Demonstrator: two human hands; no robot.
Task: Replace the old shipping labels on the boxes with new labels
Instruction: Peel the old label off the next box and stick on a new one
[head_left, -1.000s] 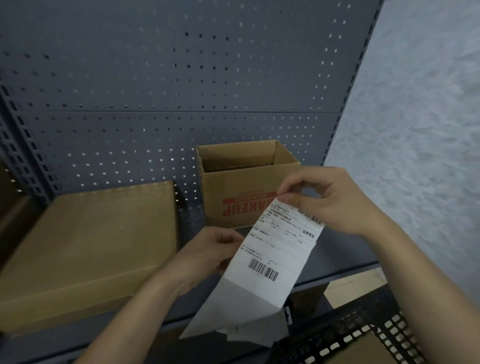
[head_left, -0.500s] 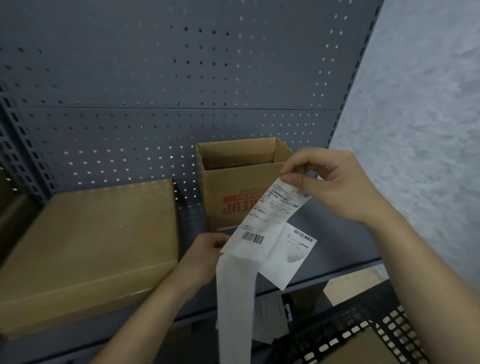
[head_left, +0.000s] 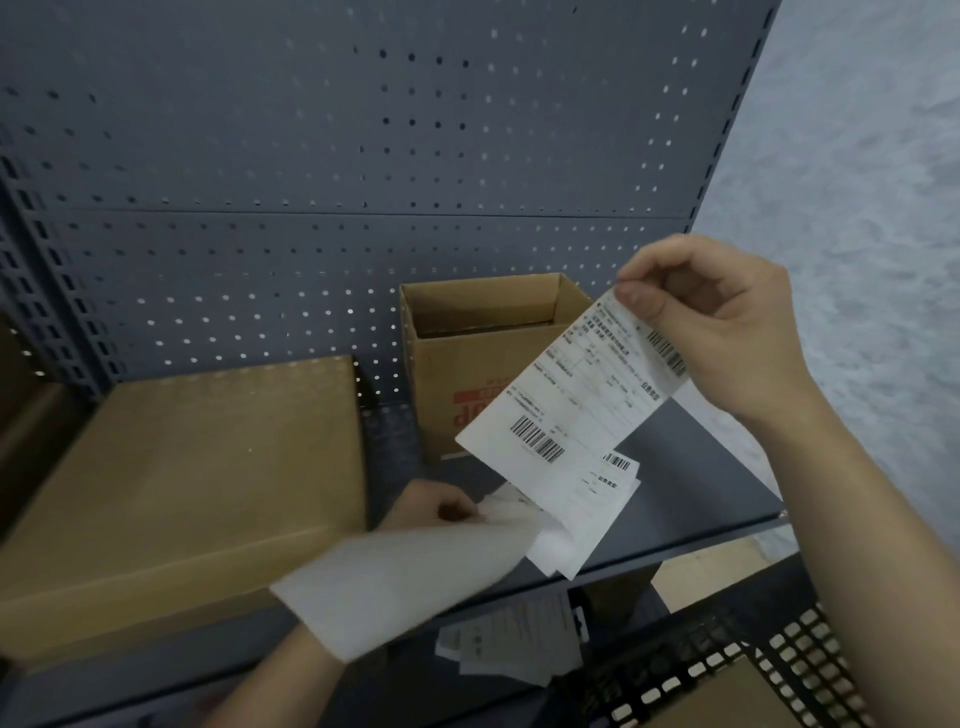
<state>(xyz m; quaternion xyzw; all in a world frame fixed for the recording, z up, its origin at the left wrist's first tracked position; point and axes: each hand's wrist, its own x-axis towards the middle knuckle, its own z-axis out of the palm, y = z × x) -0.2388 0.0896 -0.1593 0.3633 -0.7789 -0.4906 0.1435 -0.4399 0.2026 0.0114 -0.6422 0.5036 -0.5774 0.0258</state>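
Above the shelf edge, right hand pinching a barcoded label by its top corner, left hand gripping blank backing paper, box behind, red print partly hidden

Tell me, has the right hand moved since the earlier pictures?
Yes. The right hand rose and went right: its fingertips were over the box front, now by its right top corner.
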